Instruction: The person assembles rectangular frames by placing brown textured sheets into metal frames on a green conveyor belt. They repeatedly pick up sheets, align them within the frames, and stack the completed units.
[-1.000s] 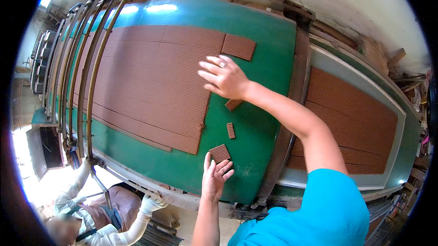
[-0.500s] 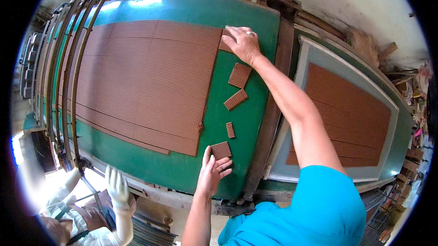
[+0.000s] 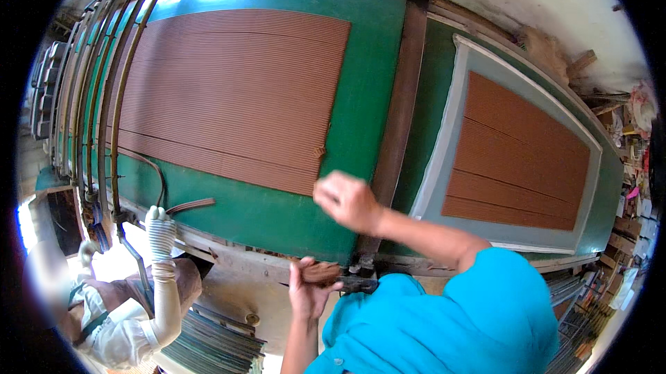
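Observation:
A wide brown ribbed sheet (image 3: 229, 97), cut into panels, lies on a green table (image 3: 361, 110). My left hand (image 3: 311, 298) is at the table's near edge, its fingers around a small stack of brown ribbed pieces (image 3: 320, 272). Beside the sheet's near right corner, my right hand (image 3: 350, 202) is over the green surface, fingers curled and slightly blurred. Whatever those fingers may hold is hidden. A small brown scrap (image 3: 319, 151) sits on the sheet's right edge.
At the near left, a co-worker's gloved hand (image 3: 160, 225) is by a long brown strip (image 3: 154, 164) and a shorter strip (image 3: 191, 205). Metal rods (image 3: 125, 90) cross the table's left side. Right of a dark crossbar (image 3: 406, 90) lies a pale-framed panel with brown sheets (image 3: 520, 159).
The loose brown pieces have gone from the green strip; a stack is now in my left hand, drawn nearer me. My right hand came from the far edge. The co-worker's strips have appeared.

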`<action>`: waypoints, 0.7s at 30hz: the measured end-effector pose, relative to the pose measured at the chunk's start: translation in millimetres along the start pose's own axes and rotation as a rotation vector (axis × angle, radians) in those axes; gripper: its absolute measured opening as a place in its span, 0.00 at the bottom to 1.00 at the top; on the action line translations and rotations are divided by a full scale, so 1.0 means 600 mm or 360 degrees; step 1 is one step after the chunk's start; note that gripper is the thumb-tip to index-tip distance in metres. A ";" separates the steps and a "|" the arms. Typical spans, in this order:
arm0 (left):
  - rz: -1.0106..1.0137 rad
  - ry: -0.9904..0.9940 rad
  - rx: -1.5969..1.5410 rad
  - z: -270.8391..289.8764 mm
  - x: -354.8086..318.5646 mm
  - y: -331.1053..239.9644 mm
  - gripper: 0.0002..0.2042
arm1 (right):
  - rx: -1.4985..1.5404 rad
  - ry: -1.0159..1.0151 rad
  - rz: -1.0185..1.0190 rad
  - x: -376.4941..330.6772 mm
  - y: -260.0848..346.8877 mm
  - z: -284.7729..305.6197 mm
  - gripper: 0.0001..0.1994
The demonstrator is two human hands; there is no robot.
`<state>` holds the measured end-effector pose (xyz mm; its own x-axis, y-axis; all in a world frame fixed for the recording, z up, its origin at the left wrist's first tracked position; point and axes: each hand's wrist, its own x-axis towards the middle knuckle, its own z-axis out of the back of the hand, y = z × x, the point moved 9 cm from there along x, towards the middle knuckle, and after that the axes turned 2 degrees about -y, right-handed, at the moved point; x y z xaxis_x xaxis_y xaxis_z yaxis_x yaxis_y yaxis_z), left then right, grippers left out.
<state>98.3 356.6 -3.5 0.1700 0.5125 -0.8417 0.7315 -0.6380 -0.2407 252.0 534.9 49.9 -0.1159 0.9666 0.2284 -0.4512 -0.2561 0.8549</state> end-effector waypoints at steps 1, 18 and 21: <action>-0.0080 -0.0047 0.0033 0.024 -0.029 -0.011 0.22 | -0.0207 -0.0033 -0.0089 0.027 -0.031 0.003 0.12; -0.0341 -0.1336 -0.0379 0.669 -0.243 0.122 0.21 | 0.0899 -0.0069 -0.1237 -0.224 -0.023 -0.025 0.09; -0.0230 -0.1033 -0.0227 0.727 -0.193 0.146 0.12 | 0.0730 0.0439 -0.0862 -0.285 0.138 -0.164 0.12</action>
<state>-145.5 -9.4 -137.9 -0.3341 0.1099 -0.9361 0.8046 -0.4841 -0.3440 147.3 349.1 35.8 -0.2272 0.9083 -0.3513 -0.1021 0.3365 0.9361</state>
